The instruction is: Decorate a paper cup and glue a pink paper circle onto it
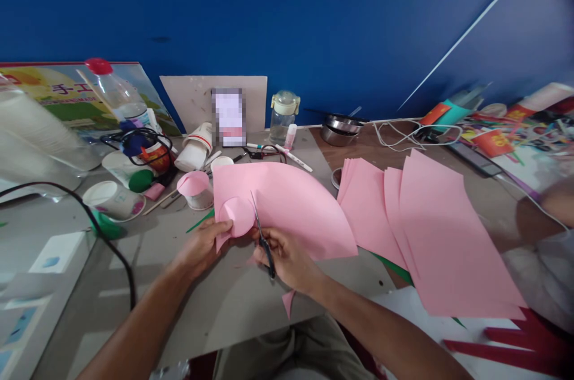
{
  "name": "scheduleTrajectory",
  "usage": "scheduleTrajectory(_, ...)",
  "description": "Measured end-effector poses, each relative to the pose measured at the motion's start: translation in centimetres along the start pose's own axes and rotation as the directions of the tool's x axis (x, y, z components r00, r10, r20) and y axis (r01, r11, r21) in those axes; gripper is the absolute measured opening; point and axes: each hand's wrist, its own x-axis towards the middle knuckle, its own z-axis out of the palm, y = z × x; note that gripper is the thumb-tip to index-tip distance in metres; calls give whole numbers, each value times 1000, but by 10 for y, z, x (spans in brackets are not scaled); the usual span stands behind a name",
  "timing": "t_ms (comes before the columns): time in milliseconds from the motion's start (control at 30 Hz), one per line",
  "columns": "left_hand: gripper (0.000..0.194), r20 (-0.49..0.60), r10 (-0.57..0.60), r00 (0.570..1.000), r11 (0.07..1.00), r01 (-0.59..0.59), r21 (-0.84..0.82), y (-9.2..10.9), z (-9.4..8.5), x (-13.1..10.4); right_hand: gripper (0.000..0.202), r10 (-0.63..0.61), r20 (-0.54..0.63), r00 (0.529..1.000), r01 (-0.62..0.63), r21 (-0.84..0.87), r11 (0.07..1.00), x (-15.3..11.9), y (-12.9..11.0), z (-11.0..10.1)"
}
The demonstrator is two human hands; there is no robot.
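The left hand (207, 244) pinches the edge of a big pink paper (287, 207), right by a round bump in the sheet. The right hand (287, 257) is closed around the handles of small scissors (262, 236). The blades point up and lie on the pink paper, close to the round part. The paper is held just above the grey table (224, 302), in front of the person. A small pink scrap (287, 302) lies near the table's edge, under the right wrist. Just behind the paper sits a paper cup with a pink top (196, 189). To the right, a fan of pink sheets (426, 230) is spread out, and the nearest sheet lies just beside the held paper. Farther back, near the blue wall (287, 9), stand a clear jar (283, 114), a metal bowl (343, 128) and a plastic bottle with a red cap (117, 93). A black cable (112, 242) runs across the table on the left, near the left arm.
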Motion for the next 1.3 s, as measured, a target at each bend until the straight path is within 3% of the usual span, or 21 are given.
scheduleTrajectory(267, 8, -6, 14, 1000, 1000, -14, -18, 3, 5, -4, 19, 52, 7, 999, -52, 4, 999, 2, 2, -3)
scheduleTrajectory(567, 7, -3, 7, 1000, 1000, -7, -1, 4, 6, -6, 31, 92, -30, 995, -93, -59, 994, 0, -3, -5)
scheduleTrajectory(1033, 9, -11, 3, 1000, 1000, -2, 11, 5, 2, -4, 21, 60, 8, 998, -58, -157, 986, 1, -2, -16)
scheduleTrajectory(1300, 21, 134, -10, 991, 997, -1, 79, 6, 1, -6, 26, 51, 25, 998, -46, -189, 981, 5, 7, -24)
